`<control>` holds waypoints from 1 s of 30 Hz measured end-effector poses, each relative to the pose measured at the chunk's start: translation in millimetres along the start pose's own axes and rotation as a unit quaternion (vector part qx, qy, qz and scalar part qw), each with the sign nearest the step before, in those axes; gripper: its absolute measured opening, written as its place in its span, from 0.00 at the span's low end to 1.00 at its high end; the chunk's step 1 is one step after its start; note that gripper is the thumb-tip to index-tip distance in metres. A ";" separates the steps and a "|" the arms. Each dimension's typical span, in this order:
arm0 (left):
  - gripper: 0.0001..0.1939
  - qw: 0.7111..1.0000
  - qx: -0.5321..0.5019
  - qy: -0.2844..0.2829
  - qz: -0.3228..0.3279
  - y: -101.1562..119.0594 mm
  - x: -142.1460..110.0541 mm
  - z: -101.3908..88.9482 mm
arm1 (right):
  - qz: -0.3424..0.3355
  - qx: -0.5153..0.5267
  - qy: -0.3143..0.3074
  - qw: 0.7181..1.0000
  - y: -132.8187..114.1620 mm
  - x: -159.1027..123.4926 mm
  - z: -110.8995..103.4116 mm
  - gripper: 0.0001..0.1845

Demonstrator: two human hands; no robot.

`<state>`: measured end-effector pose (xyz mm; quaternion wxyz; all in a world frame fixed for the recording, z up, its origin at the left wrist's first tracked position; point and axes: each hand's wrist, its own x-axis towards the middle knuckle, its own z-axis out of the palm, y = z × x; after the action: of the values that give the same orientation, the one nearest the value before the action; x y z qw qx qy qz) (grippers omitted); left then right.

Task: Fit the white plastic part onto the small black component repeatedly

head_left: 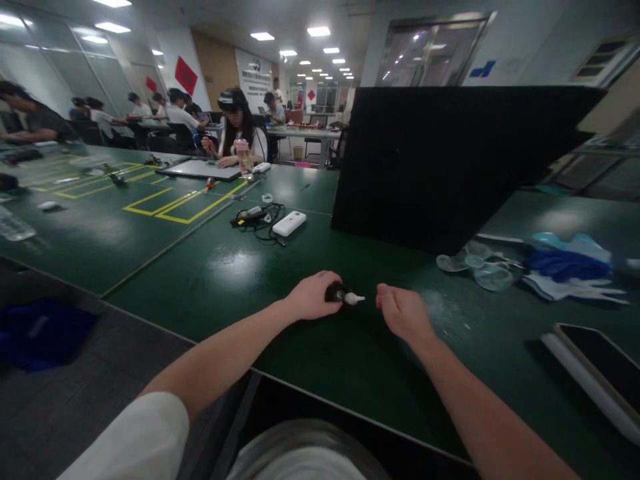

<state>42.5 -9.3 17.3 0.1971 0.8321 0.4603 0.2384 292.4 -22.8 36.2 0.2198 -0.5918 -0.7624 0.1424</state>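
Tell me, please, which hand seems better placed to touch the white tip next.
The right hand, I'd judge: the left hand grips the dark object, whose white tip points across a small gap toward the right. Whether the right's curled fingers hold anything is unclear.

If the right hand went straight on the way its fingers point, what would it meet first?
Probably the white tip of the dark object in the left hand; the right hand might pass above it, as depth is unclear.
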 end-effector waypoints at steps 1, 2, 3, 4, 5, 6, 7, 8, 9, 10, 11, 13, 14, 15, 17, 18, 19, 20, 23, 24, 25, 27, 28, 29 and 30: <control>0.24 1.000 0.003 -0.001 -0.001 -4.0 -1.0 -3.6 | 0.005 0.003 -0.003 1.000 0.2 0.3 0.5 0.37; 0.24 1.000 0.008 0.000 -0.003 -9.4 -2.5 -8.9 | 0.011 0.010 -0.008 1.000 0.5 0.7 0.8 0.37; 0.24 1.000 0.016 0.005 -0.006 -16.2 -4.6 -16.0 | 0.018 0.019 -0.012 1.000 1.1 1.0 0.7 0.37; 0.24 0.999 0.028 0.013 -0.013 -24.5 -7.5 -24.6 | 0.026 0.027 -0.015 0.999 1.7 1.4 0.6 0.37; 0.24 0.998 0.045 0.028 -0.025 -33.8 -10.9 -34.3 | 0.033 0.034 -0.019 0.999 2.4 1.8 0.3 0.37; 0.23 0.996 0.068 0.043 -0.037 -43.7 -15.1 -44.6 | 0.039 0.040 -0.023 0.998 2.8 2.2 0.1 0.37; 0.24 0.993 0.099 0.055 -0.044 -53.8 -19.8 -55.1 | 0.044 0.043 -0.027 0.998 3.0 2.5 0.0 0.37; 0.24 0.988 0.136 0.064 -0.042 -63.4 -25.1 -65.2 | 0.046 0.044 -0.031 0.998 2.9 2.8 0.1 0.36; 0.24 0.981 0.177 0.067 -0.033 -72.1 -30.6 -74.4 | 0.046 0.044 -0.035 0.997 2.5 3.0 0.4 0.36; 0.24 0.973 0.219 0.066 -0.017 -79.5 -36.4 -82.4 | 0.045 0.043 -0.039 0.997 1.9 3.2 0.8 0.36; 0.24 0.964 0.258 0.063 0.002 -85.6 -42.0 -88.8 | 0.044 0.043 -0.043 0.997 1.4 3.3 1.4 0.36; 0.24 0.948 0.313 0.052 0.036 -94.2 -52.4 -96.6 | 0.041 0.042 -0.051 0.997 0.9 3.6 2.5 0.36; 0.24 0.943 0.327 0.047 0.046 -97.2 -56.6 -98.1 | 0.041 0.041 -0.055 0.997 1.2 3.9 3.0 0.36; 0.24 0.940 0.334 0.047 0.051 -100.0 -60.2 -98.5 | 0.044 0.040 -0.059 0.996 1.9 4.3 3.4 0.36; 0.23 0.940 0.332 0.059 0.042 -106.7 -64.9 -97.3 | 0.053 0.040 -0.071 0.995 4.0 5.5 3.8 0.36; 0.24 0.942 0.326 0.075 0.027 -111.5 -66.3 -96.6 | 0.058 0.043 -0.076 0.995 5.2 6.1 3.8 0.36; 0.24 0.944 0.316 0.098 0.003 -117.6 -67.3 -96.1 | 0.062 0.047 -0.080 0.994 6.2 6.7 3.8 0.36; 0.24 0.944 0.300 0.131 -0.034 -125.0 -68.0 -96.1 | 0.066 0.053 -0.083 0.993 6.9 7.3 3.8 0.36; 0.25 0.923 0.190 0.274 -0.191 -152.6 -68.9 -97.6 | 0.069 0.062 -0.087 0.992 7.0 7.8 3.8 0.37; 0.24 0.906 0.134 0.324 -0.239 -162.1 -68.4 -98.1 | 0.068 0.061 -0.087 0.992 6.4 7.6 4.0 0.36; 0.24 0.886 0.076 0.368 -0.274 -170.7 -67.2 -98.2 | 0.066 0.062 -0.088 0.992 5.6 7.2 4.2 0.36; 0.24 0.857 -0.024 0.421 -0.297 -183.4 -61.4 -96.5 | 0.057 0.062 -0.087 0.993 3.8 6.0 4.5 0.36; 0.24 0.853 -0.060 0.430 -0.290 -186.9 -56.4 -94.4 | 0.052 0.062 -0.085 0.993 3.0 5.2 4.6 0.36; 0.24 0.855 -0.086 0.430 -0.277 -188.2 -49.9 -91.4 | 0.049 0.063 -0.083 0.993 2.5 4.5 4.5 0.36; 0.24 0.862 -0.105 0.422 -0.261 -187.3 -42.1 -87.3 | 0.047 0.064 -0.080 0.994 2.2 4.0 4.2 0.36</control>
<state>-153.4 57.4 -23.7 0.1251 0.4759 0.6720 0.5534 291.3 -18.2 32.1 0.1888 -0.5987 -0.7379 0.2479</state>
